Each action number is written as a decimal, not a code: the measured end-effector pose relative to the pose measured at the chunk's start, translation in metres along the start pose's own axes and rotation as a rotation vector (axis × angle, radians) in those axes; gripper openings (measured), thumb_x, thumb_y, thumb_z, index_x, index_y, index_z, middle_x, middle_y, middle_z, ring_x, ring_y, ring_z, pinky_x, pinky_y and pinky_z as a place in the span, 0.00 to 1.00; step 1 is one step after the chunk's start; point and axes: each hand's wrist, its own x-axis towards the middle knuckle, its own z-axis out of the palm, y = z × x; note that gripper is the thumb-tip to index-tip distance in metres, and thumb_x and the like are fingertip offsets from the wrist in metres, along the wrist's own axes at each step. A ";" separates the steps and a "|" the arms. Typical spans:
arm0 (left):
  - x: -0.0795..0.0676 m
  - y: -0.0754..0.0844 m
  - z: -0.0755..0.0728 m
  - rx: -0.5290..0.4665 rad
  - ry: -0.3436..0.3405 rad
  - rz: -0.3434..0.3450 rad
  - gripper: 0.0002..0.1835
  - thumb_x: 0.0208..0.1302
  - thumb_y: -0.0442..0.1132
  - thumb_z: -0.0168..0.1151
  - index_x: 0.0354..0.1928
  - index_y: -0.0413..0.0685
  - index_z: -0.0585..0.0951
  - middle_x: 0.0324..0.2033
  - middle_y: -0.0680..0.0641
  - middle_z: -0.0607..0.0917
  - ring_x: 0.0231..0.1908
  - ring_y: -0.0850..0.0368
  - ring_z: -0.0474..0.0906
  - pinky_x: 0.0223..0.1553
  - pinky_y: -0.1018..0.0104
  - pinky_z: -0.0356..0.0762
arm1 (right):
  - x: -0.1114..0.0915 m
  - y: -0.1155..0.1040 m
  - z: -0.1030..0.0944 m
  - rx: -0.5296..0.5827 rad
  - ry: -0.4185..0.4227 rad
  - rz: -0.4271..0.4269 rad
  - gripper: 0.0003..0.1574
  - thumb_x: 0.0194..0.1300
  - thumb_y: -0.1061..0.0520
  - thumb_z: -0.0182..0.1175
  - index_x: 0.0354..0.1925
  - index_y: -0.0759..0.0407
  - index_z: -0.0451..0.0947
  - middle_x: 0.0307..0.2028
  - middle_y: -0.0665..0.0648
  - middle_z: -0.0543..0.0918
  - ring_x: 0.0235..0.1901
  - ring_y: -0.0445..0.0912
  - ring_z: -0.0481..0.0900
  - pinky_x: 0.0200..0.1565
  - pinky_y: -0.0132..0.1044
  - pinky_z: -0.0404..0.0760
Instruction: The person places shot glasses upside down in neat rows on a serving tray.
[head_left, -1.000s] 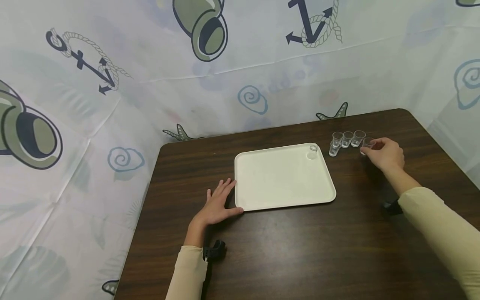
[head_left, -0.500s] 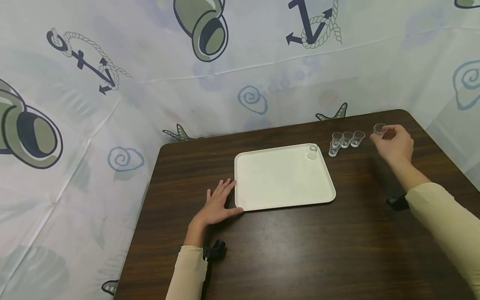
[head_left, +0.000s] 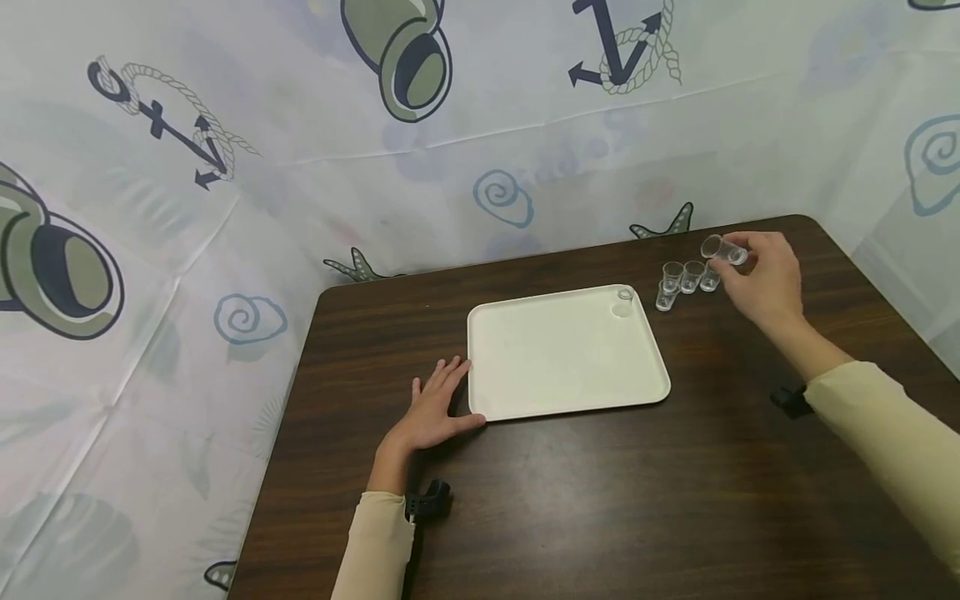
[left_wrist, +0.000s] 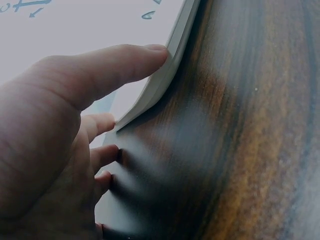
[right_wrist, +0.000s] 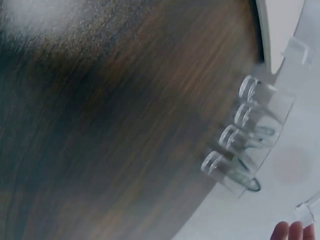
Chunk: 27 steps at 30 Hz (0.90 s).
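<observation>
My right hand pinches a clear shot glass near the table's far right. The glass is tipped on its side, mouth toward the left, above a small group of similar glasses. In the right wrist view, the fingertips and base of the held glass show at the lower right corner. My left hand is spread at the near left corner of a white tray, thumb and fingertips at its rim. The left wrist view has the thumb against the tray's edge.
One more shot glass stands in the tray's far right corner. The glasses on the wooden table stand close together just right of the tray. Behind the table hangs a patterned cloth.
My right hand has lifted the shot glass off the table, moved right, then come back left over the other glasses, tipping it sideways. The left hand and tray have stayed in place.
</observation>
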 end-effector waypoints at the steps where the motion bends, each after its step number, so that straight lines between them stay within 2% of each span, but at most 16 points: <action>1: 0.000 0.000 0.000 -0.001 0.000 -0.001 0.52 0.58 0.65 0.65 0.78 0.59 0.51 0.77 0.47 0.50 0.76 0.46 0.36 0.65 0.30 0.29 | -0.001 -0.002 0.002 -0.001 -0.008 -0.035 0.24 0.64 0.59 0.66 0.56 0.66 0.77 0.52 0.69 0.74 0.48 0.61 0.70 0.44 0.51 0.64; 6: 0.000 0.000 0.000 -0.001 0.006 0.009 0.52 0.58 0.65 0.65 0.78 0.59 0.51 0.76 0.46 0.50 0.76 0.44 0.37 0.65 0.29 0.30 | -0.008 -0.011 0.010 -0.049 -0.051 -0.247 0.22 0.61 0.63 0.67 0.54 0.64 0.78 0.51 0.69 0.73 0.49 0.63 0.68 0.40 0.57 0.68; 10: 0.000 -0.001 0.000 -0.002 0.007 0.012 0.52 0.57 0.66 0.64 0.78 0.59 0.51 0.76 0.46 0.50 0.76 0.44 0.37 0.65 0.29 0.30 | -0.012 -0.016 0.019 -0.123 -0.072 -0.450 0.22 0.57 0.66 0.70 0.51 0.64 0.79 0.48 0.67 0.75 0.43 0.62 0.69 0.37 0.54 0.71; 16: -0.001 -0.001 0.000 -0.010 0.006 0.006 0.52 0.58 0.66 0.64 0.78 0.60 0.51 0.77 0.47 0.49 0.76 0.45 0.36 0.65 0.29 0.29 | -0.020 -0.022 0.037 -0.203 -0.133 -0.742 0.23 0.50 0.70 0.71 0.47 0.63 0.81 0.43 0.66 0.77 0.38 0.61 0.72 0.36 0.53 0.74; 20: -0.001 -0.001 0.000 -0.013 0.008 0.013 0.52 0.58 0.66 0.64 0.78 0.60 0.51 0.77 0.46 0.50 0.76 0.45 0.36 0.65 0.29 0.29 | -0.027 -0.024 0.049 -0.268 -0.190 -0.847 0.20 0.50 0.72 0.70 0.44 0.63 0.82 0.41 0.64 0.77 0.37 0.59 0.73 0.33 0.49 0.73; 27: -0.001 0.000 0.000 -0.017 0.010 0.021 0.52 0.58 0.66 0.64 0.78 0.59 0.51 0.76 0.45 0.50 0.76 0.44 0.37 0.65 0.29 0.29 | -0.036 -0.025 0.062 -0.389 -0.283 -0.926 0.24 0.48 0.77 0.66 0.44 0.62 0.82 0.44 0.64 0.76 0.42 0.59 0.73 0.35 0.51 0.74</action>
